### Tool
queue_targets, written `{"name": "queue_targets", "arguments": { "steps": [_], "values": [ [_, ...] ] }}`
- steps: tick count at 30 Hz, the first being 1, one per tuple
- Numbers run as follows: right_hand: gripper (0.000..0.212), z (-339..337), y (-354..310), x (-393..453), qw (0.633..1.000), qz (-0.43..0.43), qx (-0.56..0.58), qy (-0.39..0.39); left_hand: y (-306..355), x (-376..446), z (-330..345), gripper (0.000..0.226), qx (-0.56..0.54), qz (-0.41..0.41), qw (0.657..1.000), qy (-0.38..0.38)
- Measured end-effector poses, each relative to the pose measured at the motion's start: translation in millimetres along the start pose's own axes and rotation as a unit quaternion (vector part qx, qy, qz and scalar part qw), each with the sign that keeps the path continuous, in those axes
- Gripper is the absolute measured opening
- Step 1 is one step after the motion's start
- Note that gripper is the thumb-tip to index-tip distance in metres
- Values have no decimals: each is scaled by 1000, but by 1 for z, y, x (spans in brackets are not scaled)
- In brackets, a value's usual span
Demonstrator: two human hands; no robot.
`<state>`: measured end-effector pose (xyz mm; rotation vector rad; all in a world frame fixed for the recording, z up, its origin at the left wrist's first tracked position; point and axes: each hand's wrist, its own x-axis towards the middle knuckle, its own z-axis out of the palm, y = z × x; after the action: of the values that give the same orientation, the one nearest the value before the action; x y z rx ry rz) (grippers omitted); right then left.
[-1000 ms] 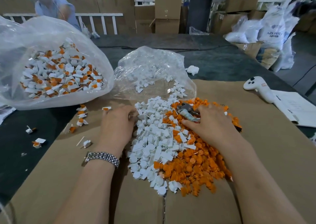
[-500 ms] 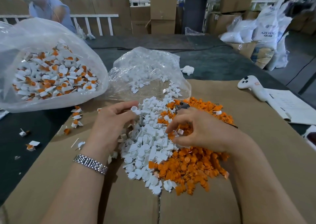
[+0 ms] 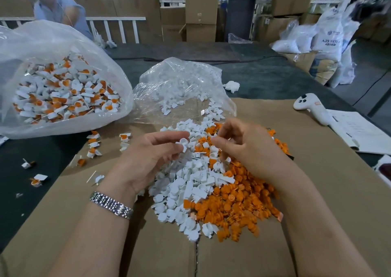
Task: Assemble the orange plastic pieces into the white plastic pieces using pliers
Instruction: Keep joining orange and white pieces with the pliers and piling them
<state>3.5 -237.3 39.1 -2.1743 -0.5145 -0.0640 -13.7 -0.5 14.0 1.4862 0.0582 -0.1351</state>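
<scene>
1. The left hand (image 3: 148,158) hovers over the heap in the middle of the desk (image 3: 317,181), its grip pinching one white piece (image 3: 183,142) between thumb and fingertips, cup side up.
2. The right hand (image 3: 245,147) hangs just beside it, its fingers curled toward the white piece. Whether that grip pinches an orange piece I cannot tell; the fingertips hide whatever is between them.
3. No pliers show anywhere; if they are on the desk, the right hand or the heap covers them.
4. Done, by my judgement: the big bag (image 3: 63,82) at the desk's far left edge is well filled with joined pieces (image 3: 63,98), white with orange set in, and a few more joined ones (image 3: 93,143) lie scattered below it near the left edge.
5. Left to do: plenty. The loose white pieces (image 3: 184,183) and loose orange pieces (image 3: 234,204) form one large mixed heap on the cardboard, white mostly left, orange mostly right and near. The smaller bag (image 3: 182,88) behind the heap holds more white pieces.
6. The step in hand looks like pairing: a white piece is chosen and an orange one must be seated in it before pressing.
7. At the right edge lie a white controller (image 3: 311,108) and papers (image 3: 364,132), apart from the work.
</scene>
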Motion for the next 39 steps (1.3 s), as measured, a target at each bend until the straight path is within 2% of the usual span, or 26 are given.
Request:
{"name": "queue_targets", "arguments": {
  "steps": [3,6,10,15,19,24,28,34,39],
  "values": [
    [10,5,-8,-1,997,-23,67,36,-1,-2,3,34,19,16,1000,-6],
    [12,13,-16,-2,991,-52,117,39,0,-4,6,31,62,32,998,-5],
    [20,20,-19,-1,994,-63,82,26,0,-6,10,35,103,54,993,22],
    [6,28,-18,-1,997,-59,5,42,2,-10,16,33,163,81,983,30],
    [4,35,-20,-1,994,-81,-58,51,4,-12,19,34,176,94,980,22],
    [3,32,-19,-1,989,-84,-98,78,7,-14,18,47,122,80,989,-38],
    [3,30,-21,-3,990,-76,-88,75,6,-14,20,38,136,95,986,-27],
    [6,27,-21,-3,996,-29,64,58,3,-10,20,20,63,116,991,-7],
    [20,21,-22,-5,989,-41,146,2,4,-8,15,25,-39,106,993,-30]
  ]
}}
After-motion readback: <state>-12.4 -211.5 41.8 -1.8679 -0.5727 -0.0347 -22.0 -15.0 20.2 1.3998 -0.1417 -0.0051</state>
